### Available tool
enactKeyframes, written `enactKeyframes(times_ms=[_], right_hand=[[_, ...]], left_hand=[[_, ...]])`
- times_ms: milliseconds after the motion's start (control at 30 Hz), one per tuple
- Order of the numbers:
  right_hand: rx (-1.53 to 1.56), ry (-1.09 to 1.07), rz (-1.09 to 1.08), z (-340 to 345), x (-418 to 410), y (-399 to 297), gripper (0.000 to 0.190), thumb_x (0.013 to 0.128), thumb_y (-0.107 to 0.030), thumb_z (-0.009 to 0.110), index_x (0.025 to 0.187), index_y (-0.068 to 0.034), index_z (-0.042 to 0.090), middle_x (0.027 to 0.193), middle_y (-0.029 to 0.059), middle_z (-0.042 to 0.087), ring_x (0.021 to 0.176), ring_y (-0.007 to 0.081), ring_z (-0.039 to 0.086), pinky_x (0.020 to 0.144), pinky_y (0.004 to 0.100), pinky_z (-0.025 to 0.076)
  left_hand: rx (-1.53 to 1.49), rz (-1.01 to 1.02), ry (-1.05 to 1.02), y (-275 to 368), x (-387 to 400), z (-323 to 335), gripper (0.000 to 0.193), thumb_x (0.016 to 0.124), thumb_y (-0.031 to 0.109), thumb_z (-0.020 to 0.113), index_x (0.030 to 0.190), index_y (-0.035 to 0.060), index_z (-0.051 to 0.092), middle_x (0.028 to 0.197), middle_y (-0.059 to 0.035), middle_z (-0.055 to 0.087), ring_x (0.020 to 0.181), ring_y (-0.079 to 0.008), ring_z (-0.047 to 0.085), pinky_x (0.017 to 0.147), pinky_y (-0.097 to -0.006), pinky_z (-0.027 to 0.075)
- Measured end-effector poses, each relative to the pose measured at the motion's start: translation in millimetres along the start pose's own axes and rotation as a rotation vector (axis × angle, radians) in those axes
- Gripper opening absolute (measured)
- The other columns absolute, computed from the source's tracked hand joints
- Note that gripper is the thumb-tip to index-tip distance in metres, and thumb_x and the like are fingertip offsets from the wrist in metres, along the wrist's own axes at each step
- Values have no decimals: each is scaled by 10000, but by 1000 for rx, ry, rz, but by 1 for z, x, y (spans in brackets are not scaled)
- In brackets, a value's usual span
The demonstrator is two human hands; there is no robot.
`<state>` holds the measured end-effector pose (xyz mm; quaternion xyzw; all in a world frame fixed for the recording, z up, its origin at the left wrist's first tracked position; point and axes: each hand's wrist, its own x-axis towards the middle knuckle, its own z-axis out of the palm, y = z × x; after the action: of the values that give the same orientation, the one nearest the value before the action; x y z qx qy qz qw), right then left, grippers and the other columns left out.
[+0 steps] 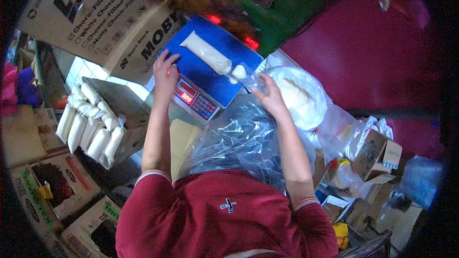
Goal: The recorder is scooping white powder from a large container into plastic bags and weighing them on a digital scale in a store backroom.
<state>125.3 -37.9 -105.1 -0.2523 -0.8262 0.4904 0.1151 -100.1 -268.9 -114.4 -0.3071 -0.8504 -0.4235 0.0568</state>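
A digital scale with a blue platform (195, 65) stands before me, its red display lit above a keypad. Across the platform lies a long clear plastic bag of white powder (208, 53). Beside its near right end is a smaller white clump (239, 72) in clear plastic (254, 80). My right hand (272, 96) pinches that plastic at the scale's right edge; whether it belongs to the long bag I cannot tell. My left hand (165, 75) is at the scale's left edge, fingers apart and holding nothing. Right of the scale, an opened large bag (296, 95) holds more white powder.
Several filled white bags (89, 122) are stacked at left beside a cardboard carton (140, 43). Crumpled clear plastic (236, 132) covers the area before my body. More cartons (53, 186) stand at lower left, and a small cardboard box (374, 154) is at right.
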Motion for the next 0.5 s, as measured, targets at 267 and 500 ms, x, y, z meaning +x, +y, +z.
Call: enactKeyframes(times_ms=[267,500], right_hand=[[20,199,135,-66,-41,53,576,745,-151,666,1254,-57,414,1141,116,511,971,215,506,821,333,422],[-76,350,254,-110,-71,133,561,754,-150,657,1249,-37,418,1143,155,501,966,242,510,812,340,426]], left_hand=[[99,-132,139,-48,-4,-63,298,779,90,501,1052,127,613,1268,-137,437,1176,-306,373,1001,-389,281],[57,-105,99,-29,-2,-50,269,778,96,518,1028,104,616,1216,-147,471,1152,-301,399,979,-385,311]])
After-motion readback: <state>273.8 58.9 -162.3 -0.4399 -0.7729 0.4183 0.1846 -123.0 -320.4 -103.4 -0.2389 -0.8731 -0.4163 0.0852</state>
